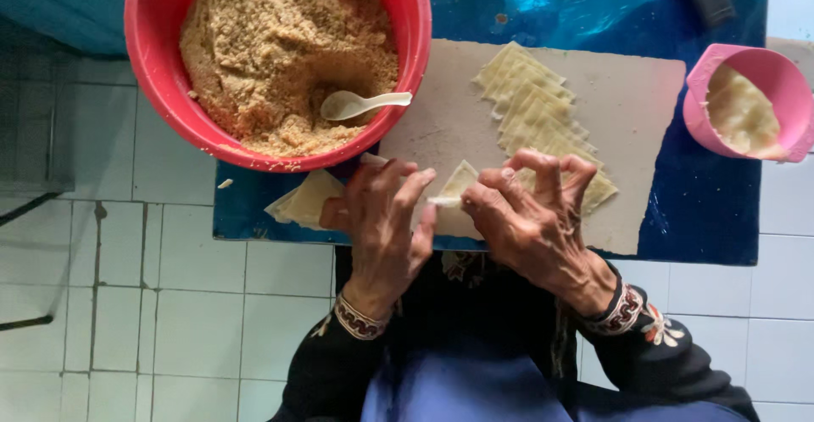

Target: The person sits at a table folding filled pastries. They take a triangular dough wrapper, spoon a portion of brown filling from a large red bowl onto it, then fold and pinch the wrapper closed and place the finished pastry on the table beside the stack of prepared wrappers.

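Note:
Both hands meet at the near edge of a pale board (632,91). My left hand (381,218) and my right hand (530,218) pinch a thin pale dough wrapper (455,186) between their fingertips, folded into a triangle. A fanned stack of square wrappers (534,112) lies on the board just beyond my right hand. Left of my left hand, another folded wrapper (307,200) rests at the table edge.
A big red bowl (153,57) of crumbly brown filling with a white plastic spoon (360,104) stands at the back left. A small pink bowl (763,70) of whitish paste sits at the right. The low table (704,210) has a blue cover; white floor tiles surround it.

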